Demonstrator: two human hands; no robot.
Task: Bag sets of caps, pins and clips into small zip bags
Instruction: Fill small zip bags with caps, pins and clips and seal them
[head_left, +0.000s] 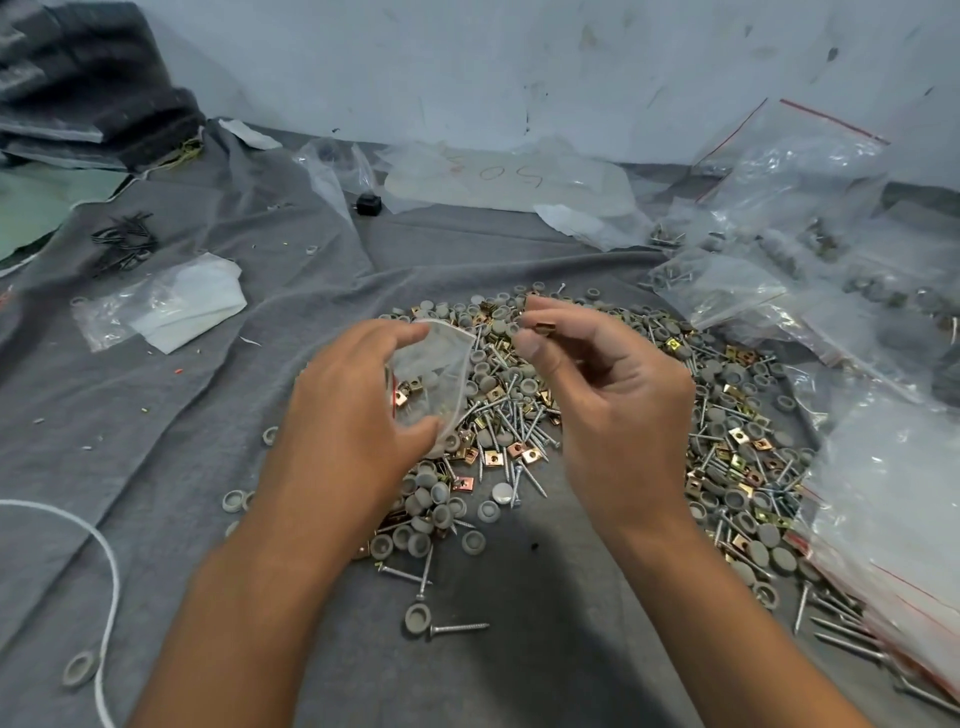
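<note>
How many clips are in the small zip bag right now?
2 visible: both brass clips lie side by side in the small zip bag that the left hand holds. The hand may hide more. A third is pinched by the right hand.

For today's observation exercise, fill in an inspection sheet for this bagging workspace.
Surface: grey cloth, wrinkled.
Job's things: heap of grey caps, screw pins and brass clips; small bag already holding clips.
Clutter: filled bags at right; empty bags at left; black pins.
Hands: left hand holds the small bag; right hand pinches a clip.
Cables: white cord.
Surroundings: marked white wall; dark folded cloth.
</note>
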